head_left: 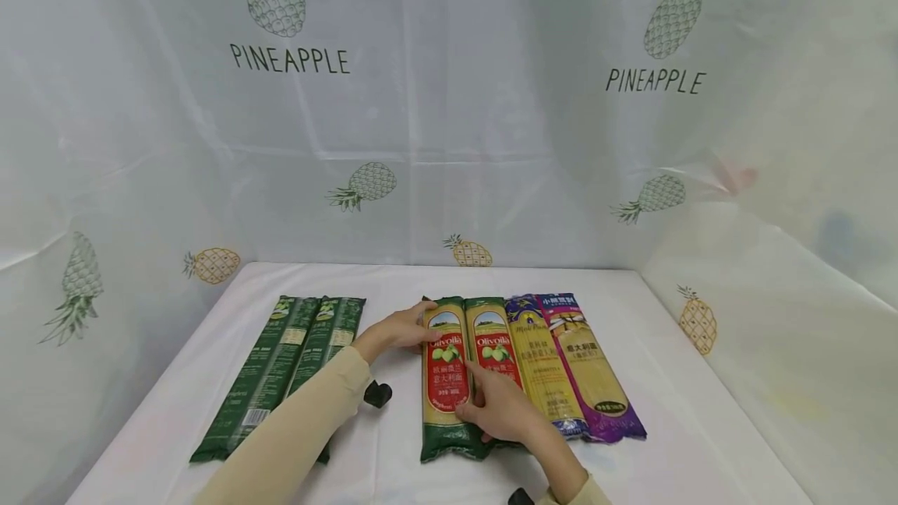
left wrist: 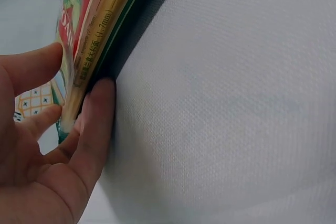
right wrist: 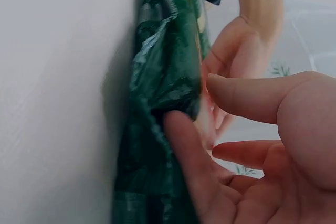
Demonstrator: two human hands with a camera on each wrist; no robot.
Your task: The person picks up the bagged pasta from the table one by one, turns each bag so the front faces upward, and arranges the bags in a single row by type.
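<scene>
A red and green spaghetti packet (head_left: 447, 396) lies face up in the middle of the table. My left hand (head_left: 400, 330) grips its upper left edge; in the left wrist view the thumb is on the printed face and fingers (left wrist: 100, 124) reach along the underside. My right hand (head_left: 501, 407) holds the same packet lower on its right side, thumb over the face. In the right wrist view a finger presses in at the crinkled green end (right wrist: 176, 72). A matching packet (head_left: 491, 326) lies directly right, partly hidden by the right hand.
Beyond the matching packet lie a yellow and blue pasta packet (head_left: 540, 365) and a purple one (head_left: 596, 369), side by side. Two dark green packets (head_left: 263, 372) lie at the left, partly behind the left sleeve. A pineapple-print curtain (head_left: 463, 123) surrounds the white table (head_left: 393, 443).
</scene>
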